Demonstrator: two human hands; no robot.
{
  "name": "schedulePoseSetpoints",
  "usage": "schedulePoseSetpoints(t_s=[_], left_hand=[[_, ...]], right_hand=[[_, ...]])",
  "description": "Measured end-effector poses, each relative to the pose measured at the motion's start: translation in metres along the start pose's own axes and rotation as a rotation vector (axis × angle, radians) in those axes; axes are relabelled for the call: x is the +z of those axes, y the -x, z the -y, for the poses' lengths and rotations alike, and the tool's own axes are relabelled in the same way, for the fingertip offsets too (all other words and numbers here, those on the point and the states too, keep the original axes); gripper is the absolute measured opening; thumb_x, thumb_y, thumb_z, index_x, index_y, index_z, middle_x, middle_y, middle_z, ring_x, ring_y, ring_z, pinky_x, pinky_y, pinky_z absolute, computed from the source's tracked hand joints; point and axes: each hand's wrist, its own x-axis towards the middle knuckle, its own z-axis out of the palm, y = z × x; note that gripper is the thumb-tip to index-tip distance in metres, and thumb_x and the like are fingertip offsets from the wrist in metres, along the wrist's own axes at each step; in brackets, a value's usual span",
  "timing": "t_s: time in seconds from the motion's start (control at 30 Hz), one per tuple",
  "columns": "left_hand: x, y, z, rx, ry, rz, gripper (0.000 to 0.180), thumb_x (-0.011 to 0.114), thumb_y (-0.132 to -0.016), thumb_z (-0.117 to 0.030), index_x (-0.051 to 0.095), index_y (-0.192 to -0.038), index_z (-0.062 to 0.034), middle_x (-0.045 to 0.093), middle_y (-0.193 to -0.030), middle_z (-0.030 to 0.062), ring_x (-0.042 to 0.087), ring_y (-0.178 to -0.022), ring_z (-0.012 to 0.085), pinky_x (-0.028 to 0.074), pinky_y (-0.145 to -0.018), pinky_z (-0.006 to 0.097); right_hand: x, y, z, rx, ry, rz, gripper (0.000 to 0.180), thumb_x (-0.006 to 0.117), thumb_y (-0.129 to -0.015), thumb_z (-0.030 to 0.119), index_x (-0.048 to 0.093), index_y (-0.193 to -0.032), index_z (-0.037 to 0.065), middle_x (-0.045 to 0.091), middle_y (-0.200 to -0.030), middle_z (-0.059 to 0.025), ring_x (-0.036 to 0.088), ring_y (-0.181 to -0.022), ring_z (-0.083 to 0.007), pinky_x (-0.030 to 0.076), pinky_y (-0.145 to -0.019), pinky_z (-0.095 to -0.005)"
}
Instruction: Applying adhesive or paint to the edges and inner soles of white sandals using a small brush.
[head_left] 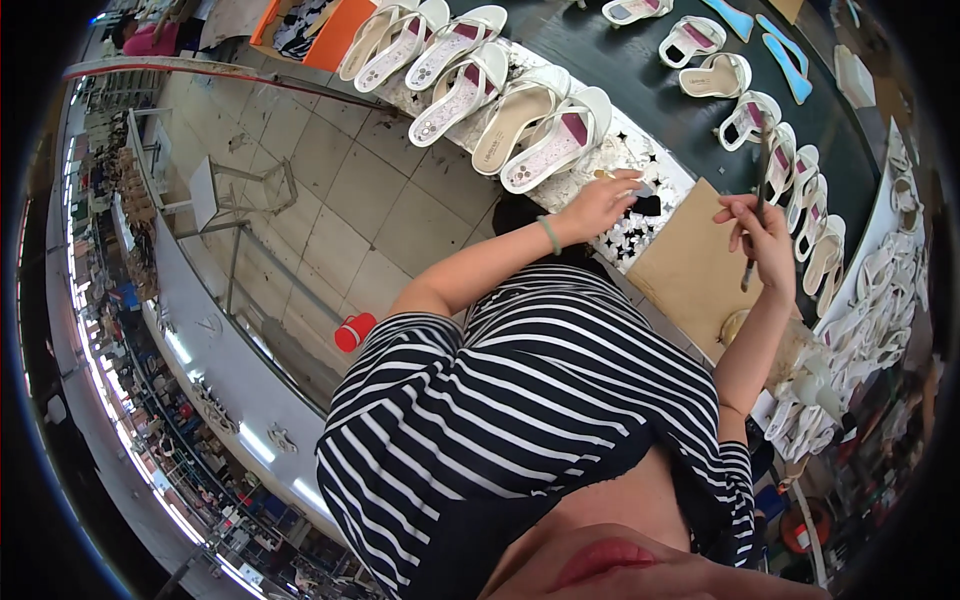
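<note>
While the right hand is closed around a thin brush, held near upright above a brown board, the left hand lies on the speckled strip of the bench, its fingers curled loosely about a small pale stick-like item too blurred to identify. Just beyond the left hand stands a row of white sandals with patterned insoles, set side by side along the bench edge; further out, on the dark belt, more sandals and blue soles lie apart. To the right of the brush, another column of sandals curves away. A likely fault: the brush, if loaded, could drip or swing against the white straps close by and stain them, since the tip hangs near them. The left hand's reach over the bench edge could also nudge the nearest sandal off toward the tiled floor.
</note>
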Motion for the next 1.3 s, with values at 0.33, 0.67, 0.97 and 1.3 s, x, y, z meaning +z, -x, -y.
schedulePoseSetpoints(t_s=[0.33,0.67,0.97,1.3], left_hand=[[-0.203,0.065,0.07,-0.485,0.211,-0.487,0.013,0.059,-0.092,-0.01,0.06,-0.098,0.0015,0.065,-0.091,0.0071,0.062,-0.076,0.0115,0.048,-0.071,0.024],[-0.273,0.06,0.073,-0.499,0.38,-0.243,0.02,0.057,-0.093,-0.007,0.059,-0.109,0.0043,0.064,-0.096,0.008,0.064,-0.084,0.0127,0.05,-0.075,0.024],[-0.317,0.059,0.095,-0.516,0.486,-0.231,0.023,0.054,-0.094,-0.005,0.055,-0.114,0.0066,0.063,-0.101,0.0137,0.065,-0.088,0.0182,0.052,-0.08,0.027],[-0.34,0.045,0.109,-0.506,0.59,-0.322,0.016,0.055,-0.095,-0.01,0.058,-0.103,0.0041,0.065,-0.091,0.0104,0.065,-0.08,0.0154,0.053,-0.074,0.026]], right_hand=[[0.173,-0.101,-0.062,0.105,0.186,-0.268,0.027,0.072,-0.081,0.024,0.069,-0.094,0.001,0.062,-0.066,-0.0005,0.055,-0.059,-0.0093,0.041,-0.054,-0.026],[0.209,-0.136,-0.074,0.368,-0.512,-0.345,0.019,0.067,-0.083,0.002,0.059,-0.1,-0.004,0.048,-0.058,0.0011,0.035,-0.039,-0.0062,0.023,-0.035,-0.0233],[0.213,-0.131,-0.071,0.354,-0.58,-0.329,0.019,0.064,-0.086,0.003,0.058,-0.103,-0.003,0.047,-0.059,0.0022,0.035,-0.041,-0.0053,0.024,-0.035,-0.0221],[0.221,-0.133,-0.065,0.319,-0.561,-0.373,0.016,0.064,-0.084,-0.001,0.059,-0.099,-0.005,0.052,-0.063,-0.0005,0.038,-0.041,-0.0065,0.024,-0.035,-0.023]])
